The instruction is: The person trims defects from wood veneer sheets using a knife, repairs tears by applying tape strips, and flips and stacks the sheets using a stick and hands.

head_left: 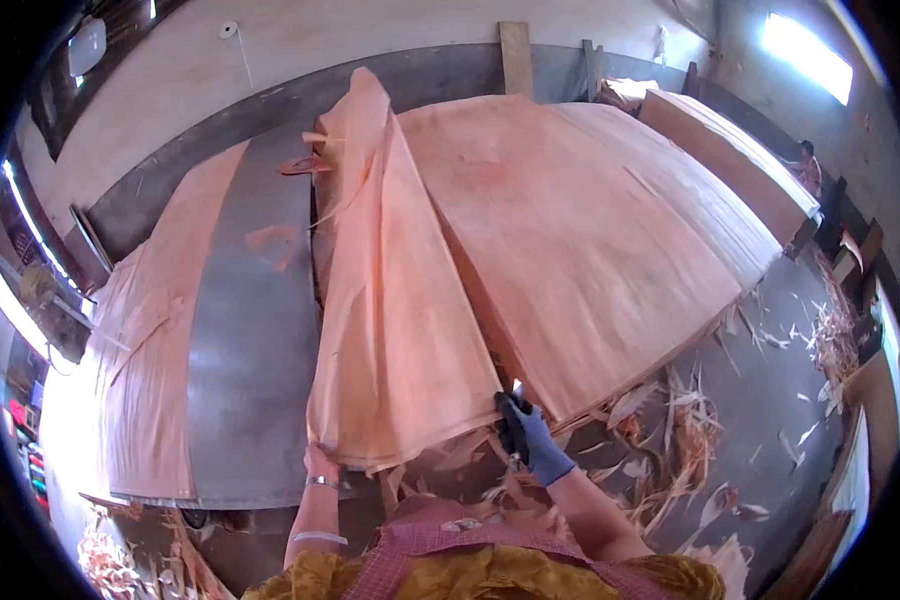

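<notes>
A thin pinkish wood veneer sheet [400,330] is lifted and folded lengthwise, its near edge towards me. My left hand [322,462], bare with a watch on the wrist, is closed on the sheet's near left corner. At the near right corner, my right hand [532,432] is closed on the edge, in a blue and black glove. A small bright tip shows above that glove; I cannot make out what it belongs to. Just right of the raised sheet lies a broad stack of veneer [590,240].
A grey tabletop strip [255,330] separates the raised sheet from more veneer [160,350] at the left. Torn veneer scraps [690,430] litter the floor at right. Another stack [730,150] stands at the back right, with a person [808,168] beyond it.
</notes>
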`<state>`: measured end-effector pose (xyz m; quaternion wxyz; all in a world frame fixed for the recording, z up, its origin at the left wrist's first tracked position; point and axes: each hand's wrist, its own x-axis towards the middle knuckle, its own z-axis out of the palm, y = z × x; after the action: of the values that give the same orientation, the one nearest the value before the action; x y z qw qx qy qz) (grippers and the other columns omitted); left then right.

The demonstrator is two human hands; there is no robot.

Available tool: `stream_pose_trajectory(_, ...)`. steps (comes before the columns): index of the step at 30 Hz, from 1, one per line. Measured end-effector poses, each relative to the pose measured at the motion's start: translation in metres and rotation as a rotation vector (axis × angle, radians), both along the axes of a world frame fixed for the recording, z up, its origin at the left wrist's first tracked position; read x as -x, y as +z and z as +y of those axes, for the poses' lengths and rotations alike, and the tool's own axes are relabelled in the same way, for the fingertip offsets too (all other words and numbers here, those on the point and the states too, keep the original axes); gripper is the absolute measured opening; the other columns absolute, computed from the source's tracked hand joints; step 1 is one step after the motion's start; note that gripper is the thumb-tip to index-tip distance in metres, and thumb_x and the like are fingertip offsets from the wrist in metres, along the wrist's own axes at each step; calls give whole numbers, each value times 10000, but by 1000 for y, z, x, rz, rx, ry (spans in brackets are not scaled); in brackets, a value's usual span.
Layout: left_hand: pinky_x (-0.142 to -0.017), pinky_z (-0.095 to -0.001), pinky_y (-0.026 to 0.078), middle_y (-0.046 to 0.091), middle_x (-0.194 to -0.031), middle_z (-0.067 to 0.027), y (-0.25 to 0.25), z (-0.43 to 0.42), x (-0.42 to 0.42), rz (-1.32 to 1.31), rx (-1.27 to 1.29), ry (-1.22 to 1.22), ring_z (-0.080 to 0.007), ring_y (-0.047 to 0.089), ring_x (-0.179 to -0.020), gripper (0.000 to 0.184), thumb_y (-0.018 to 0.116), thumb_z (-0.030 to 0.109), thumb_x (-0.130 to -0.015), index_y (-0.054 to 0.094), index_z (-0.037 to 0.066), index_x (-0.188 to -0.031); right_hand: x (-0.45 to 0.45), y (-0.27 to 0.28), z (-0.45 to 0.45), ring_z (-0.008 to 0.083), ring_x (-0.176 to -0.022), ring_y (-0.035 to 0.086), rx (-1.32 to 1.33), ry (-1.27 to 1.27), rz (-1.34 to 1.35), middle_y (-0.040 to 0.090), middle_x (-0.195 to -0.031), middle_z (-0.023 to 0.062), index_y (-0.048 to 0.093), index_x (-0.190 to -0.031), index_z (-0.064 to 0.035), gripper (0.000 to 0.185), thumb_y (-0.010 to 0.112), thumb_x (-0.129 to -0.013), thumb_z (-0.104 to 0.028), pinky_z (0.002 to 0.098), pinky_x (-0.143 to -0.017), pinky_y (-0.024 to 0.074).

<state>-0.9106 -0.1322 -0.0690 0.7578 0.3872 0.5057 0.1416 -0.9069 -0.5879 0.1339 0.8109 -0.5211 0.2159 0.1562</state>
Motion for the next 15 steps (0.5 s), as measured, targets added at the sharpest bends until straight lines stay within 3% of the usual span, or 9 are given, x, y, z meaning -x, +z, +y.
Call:
stream_pose_trajectory(3,-634,-350,499,554,-786,2,40,-120,-31,30,96,-168,-170,575,-734,183,545,290,-919,559,135,-824,-32,15,-98,91,-387,426,81,-25,-100,505,-570,-30,633,-1034,-157,237,678,-907,-352,250,-352,307)
stream_pose_trajectory(8,-689,-344,548,669,-954,-27,15,-264,-115,-283,319,-353,-178,648,-818,247,513,341,-962,604,121,-1027,-118,11,-260,113,-389,461,329,-48,-110,540,-603,12,622,-1140,-151,353,682,-894,-397,269,-351,336)
stream_pose_trajectory(10,-691,-344,550,690,-1005,-41,12,-310,-137,-429,371,-492,-177,662,-837,298,485,356,-979,608,116,-1104,-148,24,-321,98,-379,428,376,-67,-133,494,-554,-13,620,-1031,-149,273,687,-896,-376,267,-346,317)
stream_pose_trajectory(12,-688,-337,550,699,-1025,-48,12,-366,-173,-681,434,-672,-171,670,-848,338,460,368,-991,609,109,-1148,-177,30,-376,99,-378,430,479,-96,-149,495,-555,-10,614,-1025,-147,282,686,-895,-387,267,-345,320)
stream_pose_trajectory(13,-727,-378,552,699,-1006,-76,26,-406,-181,-568,383,-576,-216,674,-877,443,416,451,-994,614,87,-1150,-189,35,-406,100,-377,431,528,-102,-148,495,-555,-9,611,-1022,-146,287,685,-894,-392,267,-344,321)
stream_pose_trajectory(15,-768,-435,545,693,-1011,-102,84,-478,-181,-459,520,-504,-265,670,-899,539,406,539,-974,606,74,-1159,-202,57,-454,102,-373,435,544,-88,-90,500,-557,-4,602,-1027,-144,305,686,-890,-403,267,-341,325)
